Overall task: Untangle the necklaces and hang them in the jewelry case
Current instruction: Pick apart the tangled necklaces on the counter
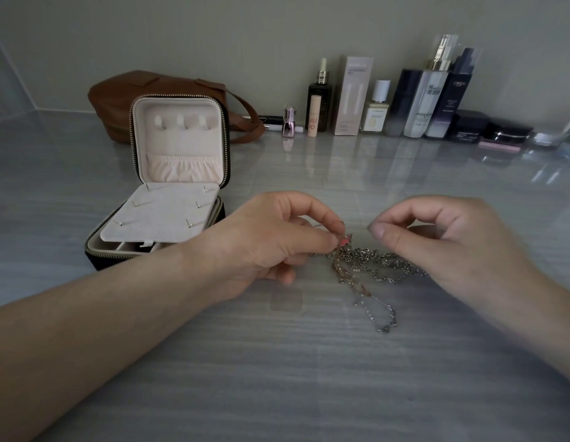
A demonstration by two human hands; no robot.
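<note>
A tangle of thin silver and gold necklaces (366, 266) lies on the grey table between my hands, with a small pink charm at its top. My left hand (277, 237) pinches the tangle at the pink charm with thumb and fingertips. My right hand (443, 237) hovers just right of the tangle with fingers curled and thumb meeting forefinger; whether it holds a strand cannot be told. The jewelry case (168, 186) stands open at the left, its lid upright with three hooks and a gathered pocket, and a pale tray with earring studs rests over its base.
A brown leather bag (143, 94) sits behind the case. Several cosmetic bottles and boxes (404, 103) and dark jars (487, 129) line the back wall. The glossy grey table (277, 362) stretches toward me.
</note>
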